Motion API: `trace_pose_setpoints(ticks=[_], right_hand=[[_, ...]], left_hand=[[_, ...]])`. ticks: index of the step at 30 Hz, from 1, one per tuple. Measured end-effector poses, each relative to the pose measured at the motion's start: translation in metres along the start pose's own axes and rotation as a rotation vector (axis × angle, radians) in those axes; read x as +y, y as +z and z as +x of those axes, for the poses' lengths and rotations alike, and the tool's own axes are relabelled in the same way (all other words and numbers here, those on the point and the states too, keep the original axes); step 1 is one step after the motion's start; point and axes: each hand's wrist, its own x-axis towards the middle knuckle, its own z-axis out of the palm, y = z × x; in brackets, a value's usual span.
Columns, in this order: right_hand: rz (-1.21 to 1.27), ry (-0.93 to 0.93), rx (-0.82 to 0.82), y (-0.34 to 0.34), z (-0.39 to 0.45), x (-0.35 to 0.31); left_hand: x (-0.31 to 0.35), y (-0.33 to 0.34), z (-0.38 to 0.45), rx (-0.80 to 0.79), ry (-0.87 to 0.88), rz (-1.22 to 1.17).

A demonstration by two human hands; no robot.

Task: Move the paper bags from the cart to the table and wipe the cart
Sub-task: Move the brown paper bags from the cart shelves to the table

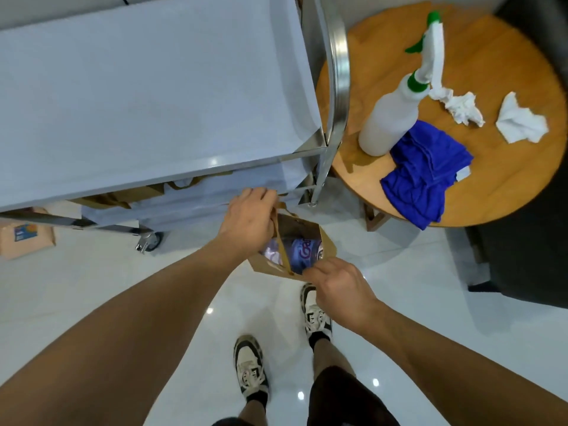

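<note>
Hands hold an open brown paper bag (310, 238) above the white tiled floor (399, 287), beside the steel cart with grey shelves (153, 87). The left hand (249, 222) grips the bag's handle; the right hand (338, 287) pinches its near rim. More brown bags (120, 198) sit on the cart's lower shelf. On the round wooden surface (498, 192) at right stand a white spray bottle (390, 118), a blue cloth (427, 173) and crumpled white tissues (461, 107).
</note>
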Motion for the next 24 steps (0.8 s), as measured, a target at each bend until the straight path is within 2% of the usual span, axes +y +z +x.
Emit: trace_pose_setpoints(ticks=[2,6,8,12,17,21,22,24], right_hand=[[-0.005,-0.024,-0.003,-0.012,-0.01,-0.008],[0.003,-0.03,-0.013,-0.033,-0.024,-0.022],[0.01,-0.059,-0.02,-0.042,-0.029,-0.029],[0.002,-0.047,-0.046,-0.057,-0.036,-0.04],[-0.039,-0.089,0.003,-0.074,-0.042,-0.065],[-0.101,-0.075,0.068,-0.085,-0.051,-0.092],[-0.121,-0.073,0.074,-0.087,-0.053,-0.099],[-0.162,-0.064,0.093,-0.09,-0.059,-0.115]], left_hand=[[0.001,-0.012,-0.001,-0.099,0.025,0.01],[0.014,-0.02,-0.012,-0.517,0.025,-0.122],[0.023,-0.021,-0.02,-0.617,0.057,-0.101],[0.034,-0.037,-0.035,-0.53,0.037,-0.138],[0.029,-0.057,-0.063,-0.407,0.047,-0.004],[0.031,-0.074,-0.094,-0.17,0.128,0.153],[0.033,-0.076,-0.102,-0.139,0.139,0.159],[0.037,-0.081,-0.116,-0.164,0.115,0.022]])
